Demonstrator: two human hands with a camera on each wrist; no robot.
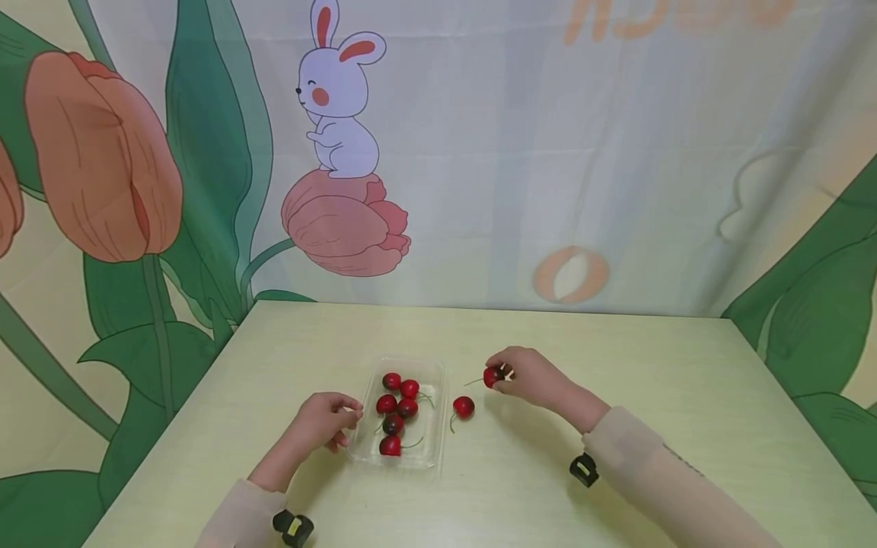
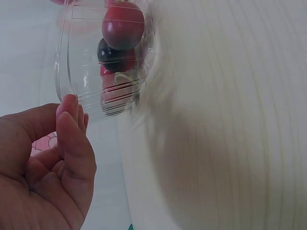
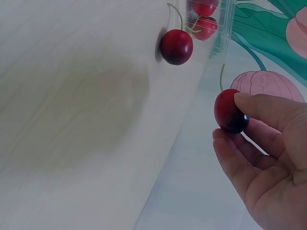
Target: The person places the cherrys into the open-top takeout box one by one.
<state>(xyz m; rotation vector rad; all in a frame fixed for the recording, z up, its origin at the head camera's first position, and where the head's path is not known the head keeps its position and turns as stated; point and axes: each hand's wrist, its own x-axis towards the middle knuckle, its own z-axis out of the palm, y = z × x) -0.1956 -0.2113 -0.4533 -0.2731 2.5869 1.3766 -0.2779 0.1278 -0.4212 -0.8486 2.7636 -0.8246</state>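
A clear plastic box (image 1: 426, 445) with several red cherries (image 1: 407, 408) in it sits on the table. At its left rim my left hand (image 1: 322, 422) pinches the edge between thumb and fingertips; the left wrist view shows this hand (image 2: 53, 163) at the corner of the box (image 2: 79, 52). To the right of the box, my right hand (image 1: 534, 377) holds a dark red cherry (image 3: 229, 109) above the table, its stem pointing away from the fingers. Another cherry (image 1: 464, 408) lies on the table between the box and my right hand, stem attached.
The pale wood-grain table (image 1: 521, 487) reaches back to a hanging printed cloth (image 1: 473, 190) with a rabbit and tulips. Each sleeve carries a small black strap device, one on the left (image 1: 293, 527) and one on the right (image 1: 585, 469).
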